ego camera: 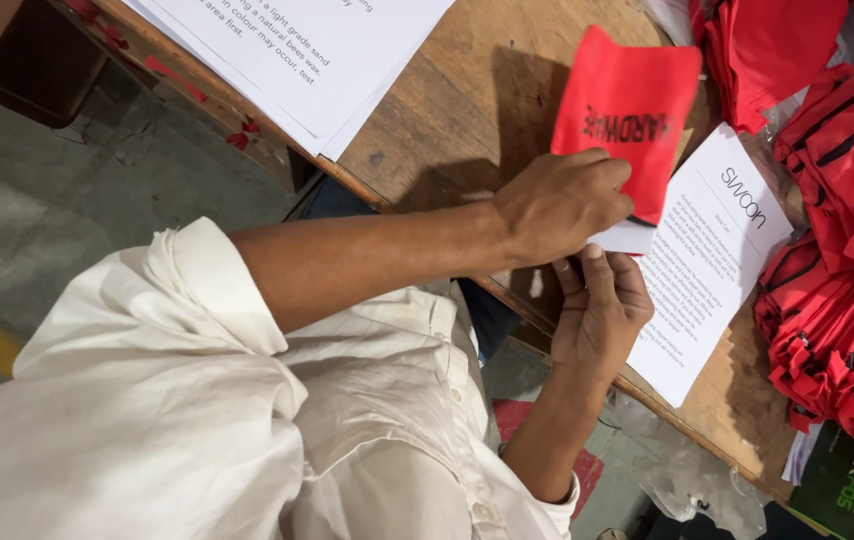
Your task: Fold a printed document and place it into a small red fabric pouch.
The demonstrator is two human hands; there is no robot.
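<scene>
A red fabric pouch (632, 110) with dark print lies on the wooden table (467, 110). My left hand (559, 203) rests on the pouch's near end, its fingers curled over the edge and gripping it. A folded white sheet (625, 238) pokes out from under that end. My right hand (602, 305) comes up from below the table edge and pinches the sheet and the pouch mouth with its fingertips. A white printed leaflet (712, 255) lies flat just right of both hands.
A stack of white printed sheets (297, 50) sits at the table's far left. Piles of red pouches (837, 250) with black trim crowd the right side and top right corner. A dark green box (847, 480) lies at lower right. Crumpled clear plastic (697, 480) is on the floor.
</scene>
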